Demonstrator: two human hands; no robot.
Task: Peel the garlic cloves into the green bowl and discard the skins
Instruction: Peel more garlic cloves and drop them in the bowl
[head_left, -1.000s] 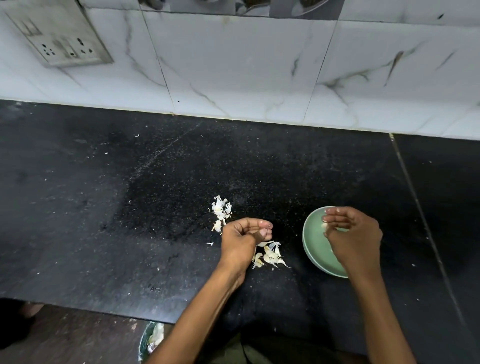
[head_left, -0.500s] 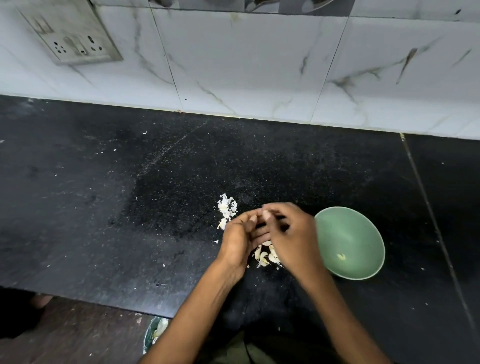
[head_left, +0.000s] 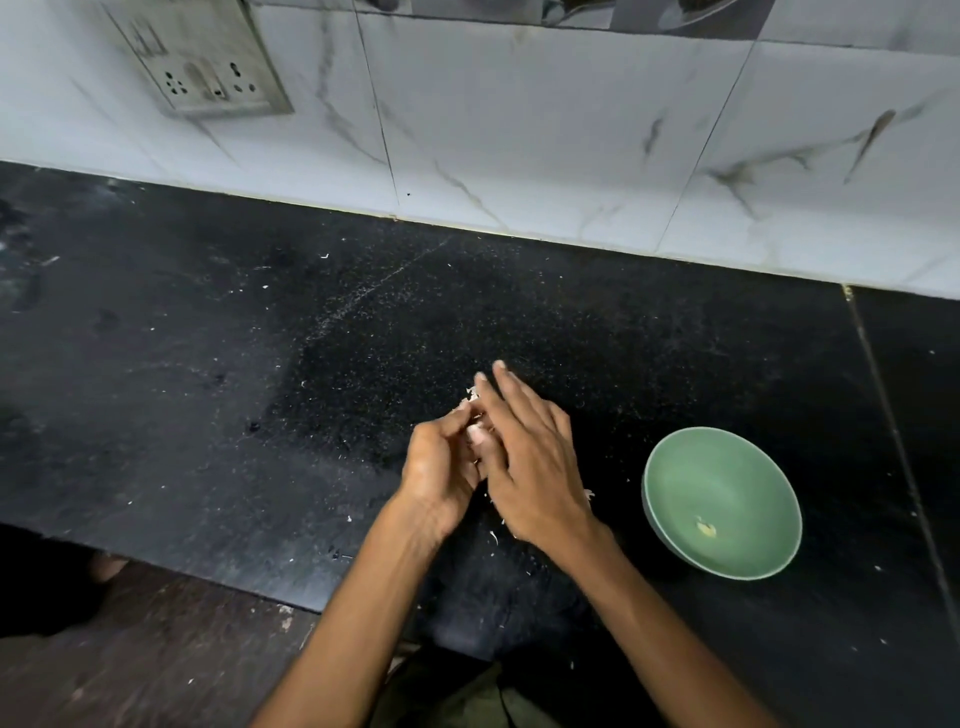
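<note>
- Our left hand has its fingers curled in toward the right hand, with the thumb up by the fingertips. The grip looks clamped on something small and pale, but the right hand hides it, so we cannot tell whether it is a garlic clove.
- Our right hand lies over the left hand's fingers, its own fingers straight and pointing away from us. We cannot tell whether the thumb pinches anything underneath.
- Bits of garlic skins poke out white just beyond the fingertips. More scraps show under the right wrist on the near side.
- The green bowl stands on the black surface to the right of both hands, apart from them. One small pale yellow peeled clove lies near its bottom.
- White specks are scattered over the surface around the hands.
- Behind it rises a white marbled tile wall with a switch and socket plate at the upper left.
</note>
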